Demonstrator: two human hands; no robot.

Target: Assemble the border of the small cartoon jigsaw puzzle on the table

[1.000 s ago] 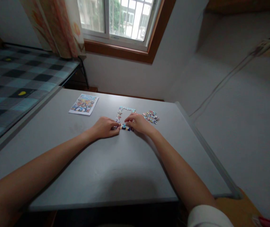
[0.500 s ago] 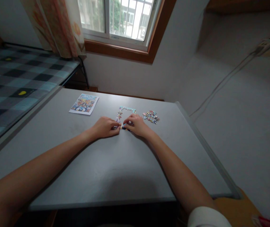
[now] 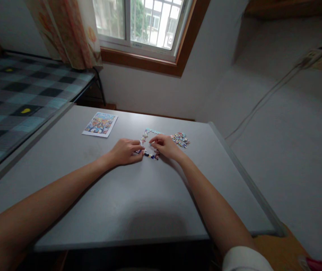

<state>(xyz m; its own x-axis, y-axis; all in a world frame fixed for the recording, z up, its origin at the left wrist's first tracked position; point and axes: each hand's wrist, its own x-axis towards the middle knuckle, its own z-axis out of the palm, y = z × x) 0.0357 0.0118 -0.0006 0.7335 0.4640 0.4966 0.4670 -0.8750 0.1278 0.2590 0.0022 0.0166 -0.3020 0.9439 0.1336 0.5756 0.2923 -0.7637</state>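
Observation:
A jigsaw puzzle border (image 3: 144,136), made of joined small pieces, lies on the grey-white table as a slightly skewed frame with a bare middle. At its near left corner is my left hand (image 3: 125,151), thumb and forefinger closed on the edge. My right hand (image 3: 166,146) hovers over the right side, its fingertips pinched on a small light puzzle piece (image 3: 150,144). That hand hides much of the border's right side. The dark near edge shows between the hands. Just beyond my right hand lies a pile of loose puzzle pieces (image 3: 181,139).
A printed picture sheet (image 3: 100,124) lies at the table's far left. The table (image 3: 107,203) has a raised strip along its right side, close to the wall. A bed with a checked cover (image 3: 37,86) stands left, and a window (image 3: 149,26) is behind.
My right hand has lifted off the near edge and shifted slightly right, uncovering that edge. The border has turned a little clockwise. My left hand has stayed almost still.

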